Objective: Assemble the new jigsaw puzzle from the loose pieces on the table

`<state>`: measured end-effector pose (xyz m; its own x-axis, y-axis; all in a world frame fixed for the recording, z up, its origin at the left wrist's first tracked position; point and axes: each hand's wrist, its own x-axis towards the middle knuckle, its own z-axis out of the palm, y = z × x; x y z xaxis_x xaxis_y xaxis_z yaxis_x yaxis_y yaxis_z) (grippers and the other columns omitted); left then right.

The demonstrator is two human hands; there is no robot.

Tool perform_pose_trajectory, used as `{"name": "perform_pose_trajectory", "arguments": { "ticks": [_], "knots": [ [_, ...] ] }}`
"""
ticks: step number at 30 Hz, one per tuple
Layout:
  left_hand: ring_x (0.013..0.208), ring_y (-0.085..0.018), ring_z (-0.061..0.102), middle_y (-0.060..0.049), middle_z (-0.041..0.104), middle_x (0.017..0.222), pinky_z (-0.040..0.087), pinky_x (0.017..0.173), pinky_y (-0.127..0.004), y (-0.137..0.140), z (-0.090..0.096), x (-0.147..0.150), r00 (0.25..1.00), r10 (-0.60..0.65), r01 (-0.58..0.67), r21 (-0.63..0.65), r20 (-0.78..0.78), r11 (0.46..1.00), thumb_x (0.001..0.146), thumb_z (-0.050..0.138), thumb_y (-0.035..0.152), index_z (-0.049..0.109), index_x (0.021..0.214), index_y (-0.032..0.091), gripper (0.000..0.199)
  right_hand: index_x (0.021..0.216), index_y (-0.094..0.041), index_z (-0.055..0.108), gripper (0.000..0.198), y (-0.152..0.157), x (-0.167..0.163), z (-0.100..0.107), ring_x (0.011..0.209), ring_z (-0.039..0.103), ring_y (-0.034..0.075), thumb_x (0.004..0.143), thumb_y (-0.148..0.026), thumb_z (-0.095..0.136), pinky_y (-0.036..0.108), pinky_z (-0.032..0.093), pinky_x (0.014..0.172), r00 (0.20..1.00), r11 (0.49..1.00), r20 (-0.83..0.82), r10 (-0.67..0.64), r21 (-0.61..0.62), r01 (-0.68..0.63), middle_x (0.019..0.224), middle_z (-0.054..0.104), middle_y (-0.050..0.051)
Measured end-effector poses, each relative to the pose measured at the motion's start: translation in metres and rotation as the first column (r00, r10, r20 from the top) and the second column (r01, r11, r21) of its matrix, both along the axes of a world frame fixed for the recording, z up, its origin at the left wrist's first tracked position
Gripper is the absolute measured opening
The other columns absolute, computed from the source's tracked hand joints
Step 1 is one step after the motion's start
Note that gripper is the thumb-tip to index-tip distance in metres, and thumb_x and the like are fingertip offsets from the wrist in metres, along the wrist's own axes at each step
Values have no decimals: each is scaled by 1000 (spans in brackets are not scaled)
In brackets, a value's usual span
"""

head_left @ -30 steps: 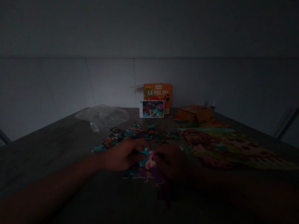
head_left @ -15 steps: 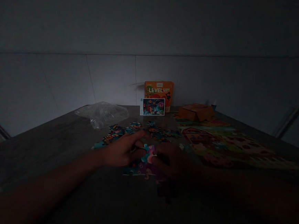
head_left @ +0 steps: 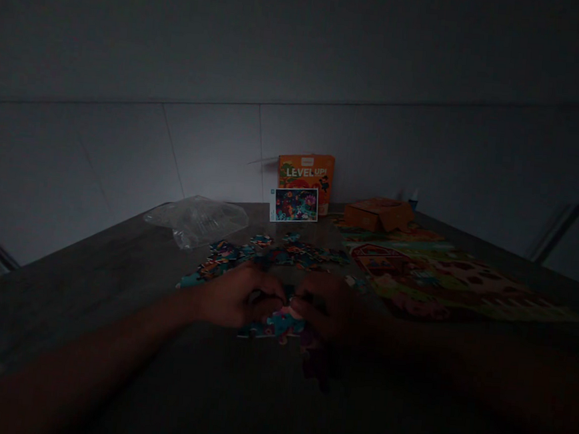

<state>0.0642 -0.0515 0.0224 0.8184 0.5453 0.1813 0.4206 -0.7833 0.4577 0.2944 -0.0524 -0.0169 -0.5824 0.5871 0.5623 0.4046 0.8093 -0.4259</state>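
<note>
In the dim head view, my left hand [head_left: 240,297] and my right hand [head_left: 327,303] meet at the middle of the table. Both are closed, fingertips pinching a teal and pink puzzle piece [head_left: 284,319] between them. Right below lies a joined patch of puzzle pieces [head_left: 258,329], teal and purple, with a dark stretch [head_left: 316,366] running down toward me under my right hand. My fingers cover part of the held piece and of the patch. Just beyond my hands spreads a pile of loose puzzle pieces [head_left: 224,252].
A picture card [head_left: 295,205] leans on an upright orange box [head_left: 307,168] near the wall. Crumpled clear plastic [head_left: 199,220] lies back left. At right are an assembled farm puzzle [head_left: 415,274], an orange carton [head_left: 377,214] and a small bottle [head_left: 414,201].
My hands have drawn closer together. The piece between them has turned and come down nearer the joined patch, now overlapping it in view. My left index finger has curled in.
</note>
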Motion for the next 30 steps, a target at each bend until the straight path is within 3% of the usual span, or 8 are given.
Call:
{"name": "perform_pose_trajectory", "arguments": {
  "ticks": [5,9,15,25,30],
  "knots": [
    [64,-14,62,-4,70,79,43,57,-23,-1,2,0,998,32,-29,46,-63,999,90,59,21,67,99,15,14,81,-16,61,10,1,1,-3,66,53,14,84,-25,57,27,37,61,1000,1000,22,8,-19,-7,73,60,3],
    [68,-17,64,-2,69,80,42,58,-24,-4,5,-1,989,63,-56,60,-131,997,83,69,25,61,105,17,25,85,-15,61,9,1,3,-4,64,50,14,81,-23,58,26,36,59,998,999,50,26,-36,-25,75,59,3],
    [70,-17,65,-3,68,83,43,56,-24,-4,4,-3,987,27,-24,15,-160,1000,82,70,29,57,110,17,34,88,-15,59,10,2,4,-5,65,50,14,81,-23,58,25,36,58,996,996,57,63,-60,-60,76,58,3],
    [71,-14,63,0,66,83,44,61,-21,3,6,-8,990,-50,57,55,-129,997,80,75,22,62,102,18,26,93,-14,63,16,-2,4,-1,67,53,15,88,-27,54,27,39,61,995,995,36,95,-32,-94,79,61,5],
    [70,-14,62,-1,66,81,44,61,-22,5,6,-10,987,-86,98,81,-136,992,80,76,21,63,100,17,24,103,-14,63,27,-1,7,-2,79,60,19,78,-18,56,33,44,72,989,990,-44,143,25,-142,88,66,7]
  ]
}}
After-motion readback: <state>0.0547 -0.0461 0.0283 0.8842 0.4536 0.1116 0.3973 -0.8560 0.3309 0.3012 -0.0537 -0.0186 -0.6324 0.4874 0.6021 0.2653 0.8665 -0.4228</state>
